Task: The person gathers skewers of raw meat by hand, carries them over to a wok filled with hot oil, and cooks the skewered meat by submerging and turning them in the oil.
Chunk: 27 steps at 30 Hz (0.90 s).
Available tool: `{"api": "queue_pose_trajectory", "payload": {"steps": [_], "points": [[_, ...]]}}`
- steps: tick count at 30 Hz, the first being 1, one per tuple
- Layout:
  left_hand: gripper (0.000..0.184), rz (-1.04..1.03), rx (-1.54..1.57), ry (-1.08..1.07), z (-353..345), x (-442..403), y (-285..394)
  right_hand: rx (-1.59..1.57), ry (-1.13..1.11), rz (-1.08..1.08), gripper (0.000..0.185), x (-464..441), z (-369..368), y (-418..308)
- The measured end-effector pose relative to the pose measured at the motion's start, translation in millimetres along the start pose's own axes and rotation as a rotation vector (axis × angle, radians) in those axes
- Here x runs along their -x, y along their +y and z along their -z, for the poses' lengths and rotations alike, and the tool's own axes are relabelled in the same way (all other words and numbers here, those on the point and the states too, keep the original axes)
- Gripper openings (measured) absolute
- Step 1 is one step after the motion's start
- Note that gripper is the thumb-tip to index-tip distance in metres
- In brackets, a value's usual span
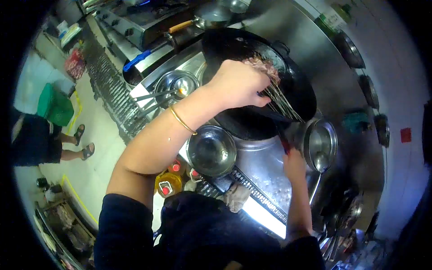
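My left hand (pixel 243 85), at the end of the arm with the gold bracelet, is closed around a bundle of meat skewers (pixel 283 105). Their thin bare sticks point down to the right, and pieces of meat (pixel 263 67) show beyond my fingers. Both are over a large black wok (pixel 299 85). Slightly blurred, my right hand (pixel 293 163) is wrapped round a dark handle with a red part (pixel 285 145) at the wok's near rim. Whether that handle belongs to the wok is hard to see.
A metal bowl (pixel 211 150) stands left of the steel worktop (pixel 261 168). Right of it is a pan with a ladle (pixel 320 157). More bowls and a ladle (pixel 182 87) sit at left. Oil bottles (pixel 168 184) stand below. Another person's legs (pixel 69 148) show at far left.
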<state>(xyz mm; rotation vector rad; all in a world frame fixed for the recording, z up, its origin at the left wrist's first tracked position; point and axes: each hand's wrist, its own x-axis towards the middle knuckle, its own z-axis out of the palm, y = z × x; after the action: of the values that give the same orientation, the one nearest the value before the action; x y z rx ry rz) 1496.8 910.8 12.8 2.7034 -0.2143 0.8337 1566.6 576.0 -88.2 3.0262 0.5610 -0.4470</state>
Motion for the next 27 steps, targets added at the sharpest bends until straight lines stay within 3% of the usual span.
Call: {"api": "queue_pose_trajectory", "payload": {"steps": [1, 2, 4, 6, 8, 9, 12, 15, 21, 27], "points": [[0.035, 0.018, 0.009, -0.037, 2, 0, 2, -0.191, 0.266, 0.255, 0.046, 37, -20, 34], [0.034, 0.039, 0.03, -0.042, -3, 1, 2, -0.269, 0.139, 0.093, 0.048, 74, -16, 34], [0.034, 0.041, -0.01, -0.059, -3, 4, 3, -0.481, 0.172, -0.076, 0.052, 140, -89, 77], [0.035, 0.04, -0.028, -0.075, -10, 8, 4, -0.609, 0.125, -0.152, 0.061, 198, -117, 67], [0.036, 0.045, -0.058, -0.131, -12, 16, 9, -0.614, 0.15, -0.13, 0.061, 217, -134, 54], [0.036, 0.017, -0.05, -0.09, -14, 21, 11, -0.507, 0.279, -0.02, 0.059, 218, -139, 45], [0.034, 0.038, -0.05, -0.132, -22, 39, 19, -0.641, 0.166, -0.092, 0.055, 220, -139, 26], [0.032, 0.022, -0.023, -0.134, -36, 58, 21, -0.597, 0.28, -0.016, 0.056, 241, -146, 27], [0.031, 0.03, -0.01, -0.098, -52, 82, 31, -0.71, 0.112, -0.188, 0.055, 293, -182, 56], [0.032, 0.038, -0.031, -0.035, -52, 78, 33, -0.811, 0.238, -0.218, 0.046, 305, -178, 68]]}}
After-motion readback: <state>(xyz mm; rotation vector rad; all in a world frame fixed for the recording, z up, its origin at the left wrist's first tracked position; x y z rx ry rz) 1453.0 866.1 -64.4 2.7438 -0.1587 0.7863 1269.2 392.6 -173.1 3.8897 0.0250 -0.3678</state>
